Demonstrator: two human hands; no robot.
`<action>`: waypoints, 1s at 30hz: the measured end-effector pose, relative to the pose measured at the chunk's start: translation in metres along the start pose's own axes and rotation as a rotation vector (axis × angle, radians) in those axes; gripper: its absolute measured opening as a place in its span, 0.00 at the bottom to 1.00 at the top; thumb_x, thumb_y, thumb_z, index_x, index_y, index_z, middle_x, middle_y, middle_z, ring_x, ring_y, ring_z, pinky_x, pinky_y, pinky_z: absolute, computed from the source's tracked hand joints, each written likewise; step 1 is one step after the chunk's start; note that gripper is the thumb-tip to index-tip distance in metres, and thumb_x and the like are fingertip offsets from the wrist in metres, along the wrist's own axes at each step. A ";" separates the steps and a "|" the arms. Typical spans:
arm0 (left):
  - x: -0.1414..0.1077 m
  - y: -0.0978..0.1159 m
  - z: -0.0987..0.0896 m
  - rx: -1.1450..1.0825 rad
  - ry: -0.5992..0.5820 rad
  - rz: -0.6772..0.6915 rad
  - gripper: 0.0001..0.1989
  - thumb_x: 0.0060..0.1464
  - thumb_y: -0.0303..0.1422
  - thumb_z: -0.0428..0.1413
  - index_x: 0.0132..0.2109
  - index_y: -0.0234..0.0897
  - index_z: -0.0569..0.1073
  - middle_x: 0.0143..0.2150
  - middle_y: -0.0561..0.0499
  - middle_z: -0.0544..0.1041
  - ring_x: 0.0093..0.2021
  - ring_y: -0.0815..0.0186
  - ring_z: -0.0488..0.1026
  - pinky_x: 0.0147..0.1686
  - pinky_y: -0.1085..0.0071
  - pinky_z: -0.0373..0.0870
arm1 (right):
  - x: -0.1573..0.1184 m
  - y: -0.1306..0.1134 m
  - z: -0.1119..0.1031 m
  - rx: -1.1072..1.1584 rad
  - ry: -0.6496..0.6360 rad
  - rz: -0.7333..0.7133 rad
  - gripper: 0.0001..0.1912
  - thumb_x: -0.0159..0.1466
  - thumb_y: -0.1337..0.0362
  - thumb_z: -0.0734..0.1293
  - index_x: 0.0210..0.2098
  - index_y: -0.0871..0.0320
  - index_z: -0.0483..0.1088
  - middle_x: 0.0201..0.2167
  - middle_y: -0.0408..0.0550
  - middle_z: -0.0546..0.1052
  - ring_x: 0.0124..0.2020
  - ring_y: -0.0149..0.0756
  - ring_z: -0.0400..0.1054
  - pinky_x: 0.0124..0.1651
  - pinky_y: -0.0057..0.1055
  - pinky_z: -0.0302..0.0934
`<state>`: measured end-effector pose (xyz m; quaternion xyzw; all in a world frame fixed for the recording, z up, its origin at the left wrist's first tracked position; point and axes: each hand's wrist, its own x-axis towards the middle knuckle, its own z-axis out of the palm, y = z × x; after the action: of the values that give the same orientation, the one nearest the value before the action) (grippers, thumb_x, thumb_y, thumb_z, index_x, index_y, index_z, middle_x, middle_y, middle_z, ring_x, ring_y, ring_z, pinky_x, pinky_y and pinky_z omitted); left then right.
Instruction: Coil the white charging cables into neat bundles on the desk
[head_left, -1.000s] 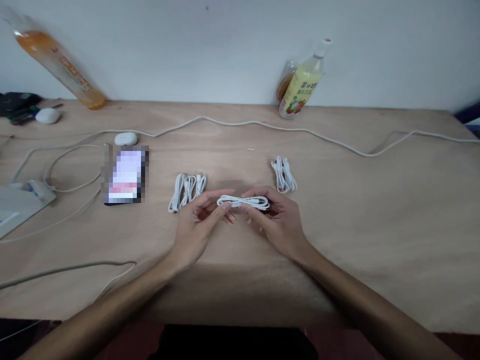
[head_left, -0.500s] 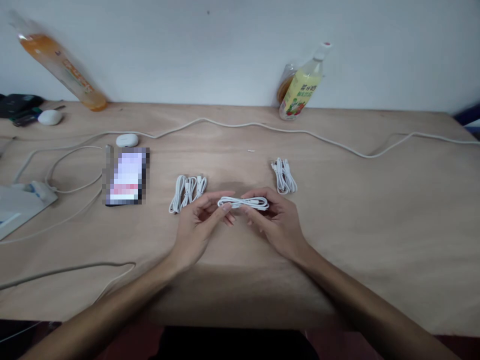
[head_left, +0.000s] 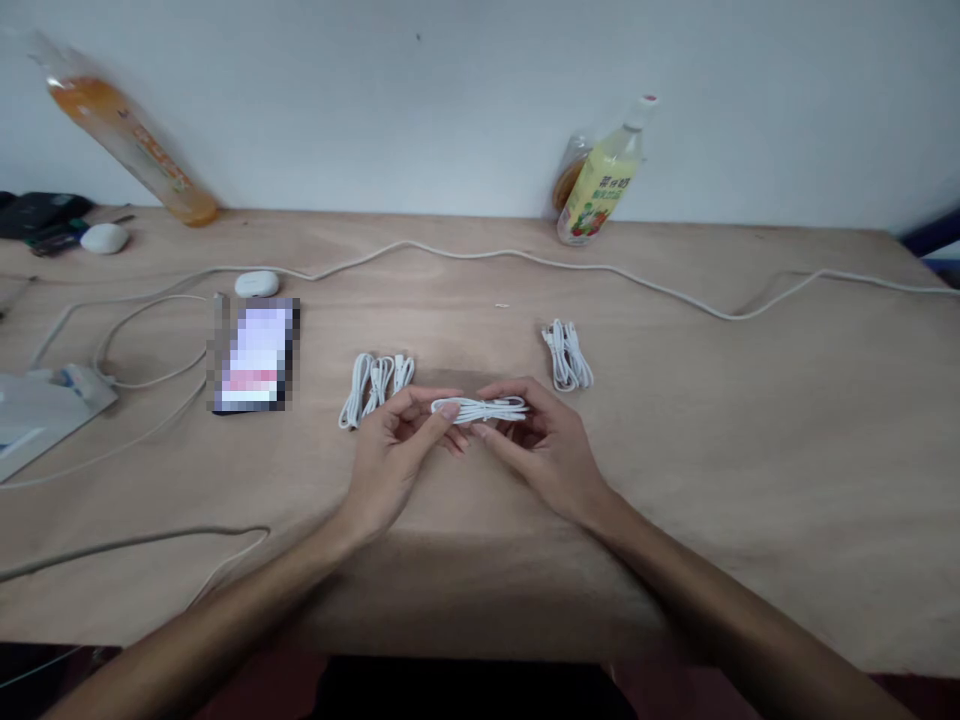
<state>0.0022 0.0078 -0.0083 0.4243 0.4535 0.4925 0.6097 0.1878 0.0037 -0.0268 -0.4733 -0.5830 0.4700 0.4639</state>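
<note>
A white cable (head_left: 487, 408), folded into a flat bundle and cinched at its middle, is held up level above the table. My left hand (head_left: 397, 450) pinches its left end, thumb in front and fingers behind. On the other side, my right hand (head_left: 551, 445) has its fingers closed around the right part, with the thumb low near the middle. Beyond my left hand lie several coiled white cables (head_left: 357, 390) side by side, partly hidden by that hand. Behind my right hand rests another white cable bundle (head_left: 568, 355).
A phone (head_left: 257, 355) and a white earbud case (head_left: 256, 284) lie to the left. One long white cord (head_left: 510, 253) crosses the wooden table (head_left: 750, 450). A yellow-labelled bottle (head_left: 604, 180) and an orange drink bottle (head_left: 135, 150) stand by the wall.
The held cable has shifted slightly left and turned a little. My right thumb has slid lower and left along it. The bundles on the table stay put.
</note>
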 end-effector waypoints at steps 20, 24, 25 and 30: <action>0.003 -0.003 -0.002 -0.041 -0.042 -0.019 0.25 0.56 0.53 0.71 0.31 0.36 0.76 0.26 0.48 0.85 0.24 0.65 0.81 0.26 0.73 0.80 | -0.004 0.003 0.001 -0.064 -0.078 -0.065 0.06 0.68 0.62 0.74 0.44 0.53 0.77 0.38 0.44 0.84 0.37 0.37 0.76 0.37 0.32 0.66; 0.003 -0.004 -0.002 -0.064 -0.058 -0.036 0.26 0.56 0.54 0.71 0.31 0.37 0.75 0.25 0.49 0.84 0.23 0.65 0.81 0.25 0.72 0.80 | -0.004 0.003 0.000 -0.050 -0.098 -0.068 0.06 0.68 0.63 0.74 0.45 0.52 0.78 0.41 0.45 0.85 0.40 0.38 0.78 0.41 0.33 0.68; 0.004 -0.004 -0.002 -0.071 -0.059 -0.040 0.26 0.57 0.54 0.71 0.30 0.37 0.74 0.25 0.50 0.84 0.23 0.65 0.81 0.25 0.72 0.80 | -0.005 0.003 0.000 -0.046 -0.106 -0.062 0.06 0.69 0.63 0.74 0.45 0.52 0.78 0.41 0.44 0.85 0.40 0.38 0.78 0.41 0.33 0.68; 0.003 -0.003 -0.002 -0.101 -0.077 -0.020 0.22 0.58 0.51 0.71 0.38 0.36 0.78 0.28 0.51 0.85 0.26 0.65 0.83 0.28 0.71 0.83 | -0.003 0.007 0.001 -0.051 -0.112 -0.044 0.07 0.70 0.60 0.73 0.46 0.53 0.78 0.40 0.45 0.85 0.36 0.36 0.76 0.37 0.32 0.67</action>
<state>0.0014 0.0099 -0.0122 0.4069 0.4087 0.4920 0.6522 0.1878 0.0012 -0.0343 -0.4449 -0.6302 0.4704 0.4285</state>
